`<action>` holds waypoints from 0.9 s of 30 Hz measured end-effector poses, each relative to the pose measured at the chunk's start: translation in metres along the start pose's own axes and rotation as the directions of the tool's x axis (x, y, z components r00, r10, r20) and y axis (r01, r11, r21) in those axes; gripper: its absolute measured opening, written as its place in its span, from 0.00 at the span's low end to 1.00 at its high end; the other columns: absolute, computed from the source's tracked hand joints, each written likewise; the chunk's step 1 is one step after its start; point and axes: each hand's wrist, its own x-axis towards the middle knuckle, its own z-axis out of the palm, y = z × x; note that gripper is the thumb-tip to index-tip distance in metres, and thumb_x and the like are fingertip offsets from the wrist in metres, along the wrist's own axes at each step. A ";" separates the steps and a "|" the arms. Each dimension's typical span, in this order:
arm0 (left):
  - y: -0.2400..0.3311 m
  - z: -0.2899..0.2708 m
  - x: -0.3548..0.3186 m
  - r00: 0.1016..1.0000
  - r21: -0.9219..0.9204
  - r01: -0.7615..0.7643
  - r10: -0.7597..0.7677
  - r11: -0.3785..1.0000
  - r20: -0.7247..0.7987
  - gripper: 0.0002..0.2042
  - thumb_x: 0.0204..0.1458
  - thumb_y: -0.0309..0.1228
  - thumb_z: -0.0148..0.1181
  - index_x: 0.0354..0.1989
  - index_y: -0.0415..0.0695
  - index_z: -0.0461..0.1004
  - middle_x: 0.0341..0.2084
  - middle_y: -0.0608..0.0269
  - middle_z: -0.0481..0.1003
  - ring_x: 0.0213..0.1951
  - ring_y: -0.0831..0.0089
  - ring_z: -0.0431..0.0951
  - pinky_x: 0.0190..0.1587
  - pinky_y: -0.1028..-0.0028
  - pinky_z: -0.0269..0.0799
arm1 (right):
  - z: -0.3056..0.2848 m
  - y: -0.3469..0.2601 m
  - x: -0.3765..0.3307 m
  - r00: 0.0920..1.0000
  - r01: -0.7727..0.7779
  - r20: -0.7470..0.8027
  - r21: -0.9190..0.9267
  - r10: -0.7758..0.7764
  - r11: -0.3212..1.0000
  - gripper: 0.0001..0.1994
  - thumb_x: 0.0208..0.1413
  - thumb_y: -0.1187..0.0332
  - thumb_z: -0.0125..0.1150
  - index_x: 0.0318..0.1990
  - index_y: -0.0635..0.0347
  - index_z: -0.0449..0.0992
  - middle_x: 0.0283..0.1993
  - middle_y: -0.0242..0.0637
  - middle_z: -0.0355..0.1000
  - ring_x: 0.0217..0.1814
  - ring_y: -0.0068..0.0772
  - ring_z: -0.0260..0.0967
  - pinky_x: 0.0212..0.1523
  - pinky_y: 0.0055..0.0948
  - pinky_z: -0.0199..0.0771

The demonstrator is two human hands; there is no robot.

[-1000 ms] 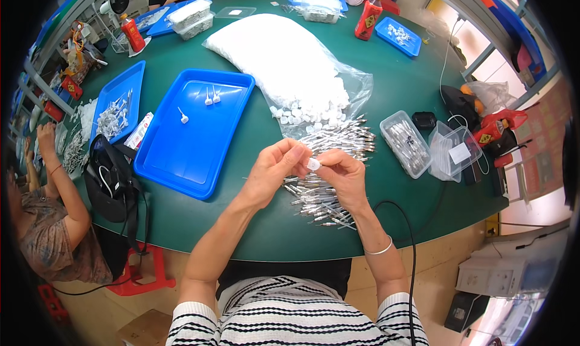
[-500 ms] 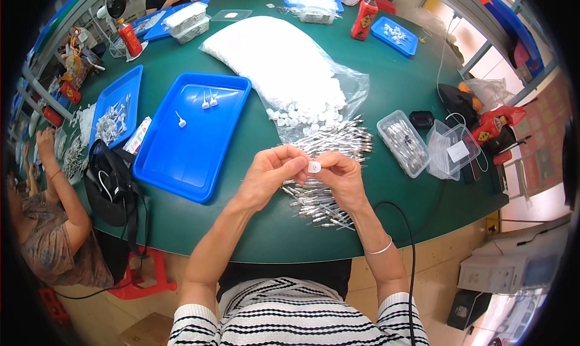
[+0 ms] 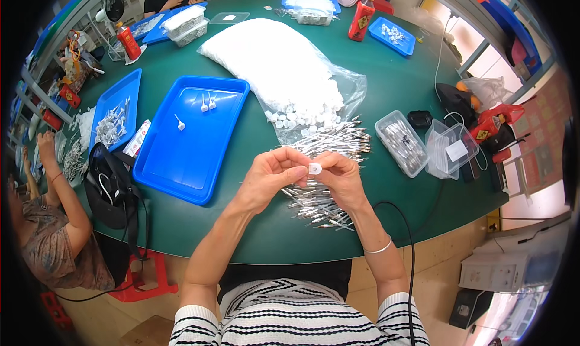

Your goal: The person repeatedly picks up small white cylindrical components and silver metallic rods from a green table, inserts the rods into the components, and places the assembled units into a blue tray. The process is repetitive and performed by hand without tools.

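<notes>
My right hand (image 3: 342,178) pinches a small white plastic cap (image 3: 315,169) between thumb and index finger, a hole showing in its face. Right beside it, my left hand (image 3: 269,174) is closed, thumb against bent fingers at the cap's edge; what it grips, if anything, is hidden. Both hands hover over a heap of thin silvery metal-tipped rods (image 3: 326,208). Beyond the heap, loose white caps (image 3: 311,116) spill from a large clear plastic bag (image 3: 266,53) full of them. In the blue tray (image 3: 166,175) to the left lie three caps with rods attached.
At right stand a clear box of rods (image 3: 403,145), a small black case (image 3: 420,119) and empty clear containers (image 3: 444,155). Left are a second blue tray (image 3: 125,80) with parts and a black bag (image 3: 112,183). A red bottle (image 3: 361,19) stands far back. Another person sits at left.
The hands stay almost in place, with the cap turned very slightly between the fingers. The whole view has shifted a little.
</notes>
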 end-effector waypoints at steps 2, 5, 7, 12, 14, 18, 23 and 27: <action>0.003 0.003 -0.001 1.000 0.007 -0.010 0.010 1.000 -0.008 0.07 0.53 0.23 0.60 0.39 0.36 0.73 0.34 0.60 0.77 0.34 0.77 0.77 0.39 0.77 0.75 | -0.002 0.000 0.000 1.000 0.003 0.005 -0.022 -0.003 1.000 0.06 0.51 0.81 0.62 0.35 0.61 0.79 0.37 0.34 0.74 0.42 0.24 0.71 0.45 0.24 0.72; 0.009 0.007 -0.003 1.000 0.060 -0.015 0.015 0.998 -0.013 0.07 0.53 0.22 0.59 0.39 0.36 0.73 0.34 0.60 0.77 0.33 0.77 0.77 0.39 0.77 0.75 | -0.003 0.000 0.000 1.000 0.010 -0.002 -0.058 -0.010 0.998 0.07 0.51 0.82 0.62 0.35 0.61 0.80 0.38 0.35 0.74 0.42 0.25 0.70 0.45 0.24 0.72; 0.007 0.006 -0.003 0.999 0.061 -0.036 0.036 0.997 -0.001 0.08 0.53 0.22 0.60 0.40 0.34 0.73 0.35 0.59 0.77 0.34 0.77 0.76 0.39 0.78 0.75 | -0.003 0.000 0.000 1.000 0.020 -0.005 -0.080 -0.020 0.997 0.07 0.50 0.82 0.62 0.36 0.61 0.80 0.38 0.35 0.74 0.43 0.25 0.70 0.46 0.25 0.72; 0.004 0.006 -0.003 0.998 0.074 -0.054 0.055 0.996 -0.008 0.08 0.53 0.22 0.60 0.40 0.34 0.73 0.35 0.59 0.77 0.34 0.77 0.76 0.39 0.78 0.75 | -0.003 0.000 0.000 1.000 0.028 -0.002 -0.091 -0.029 0.995 0.08 0.50 0.83 0.62 0.36 0.61 0.80 0.38 0.35 0.73 0.43 0.25 0.70 0.46 0.25 0.72; 0.005 0.008 -0.002 0.998 0.075 -0.057 0.059 0.996 -0.017 0.06 0.53 0.21 0.59 0.38 0.35 0.73 0.34 0.59 0.77 0.33 0.77 0.76 0.38 0.78 0.75 | -0.004 0.000 0.000 1.000 0.024 -0.003 -0.076 -0.024 0.997 0.08 0.50 0.83 0.62 0.36 0.62 0.80 0.39 0.35 0.74 0.43 0.25 0.70 0.46 0.25 0.72; 0.006 0.007 -0.004 0.999 0.063 -0.020 0.022 0.998 -0.031 0.06 0.52 0.22 0.60 0.38 0.36 0.73 0.33 0.60 0.77 0.32 0.78 0.76 0.37 0.79 0.74 | 0.000 -0.003 0.000 1.000 0.008 -0.025 -0.175 -0.012 0.985 0.08 0.49 0.83 0.63 0.36 0.62 0.80 0.39 0.36 0.74 0.44 0.26 0.70 0.46 0.24 0.71; 0.005 0.007 -0.002 0.997 0.129 -0.014 0.024 0.992 -0.080 0.07 0.52 0.25 0.62 0.38 0.37 0.73 0.29 0.64 0.76 0.31 0.81 0.75 0.34 0.80 0.72 | 0.007 0.000 -0.001 0.976 0.164 -0.047 -0.479 -0.211 0.862 0.10 0.47 0.82 0.64 0.39 0.63 0.78 0.40 0.36 0.74 0.45 0.27 0.70 0.47 0.24 0.68; 0.036 -0.010 -0.008 0.895 0.557 -0.208 0.387 0.804 -0.224 0.04 0.51 0.26 0.63 0.32 0.40 0.74 0.26 0.69 0.75 0.30 0.82 0.74 0.33 0.79 0.71 | 0.003 -0.019 0.003 0.920 0.152 -0.159 -0.701 -0.360 0.697 0.11 0.50 0.80 0.61 0.42 0.65 0.77 0.42 0.35 0.75 0.45 0.26 0.71 0.48 0.24 0.68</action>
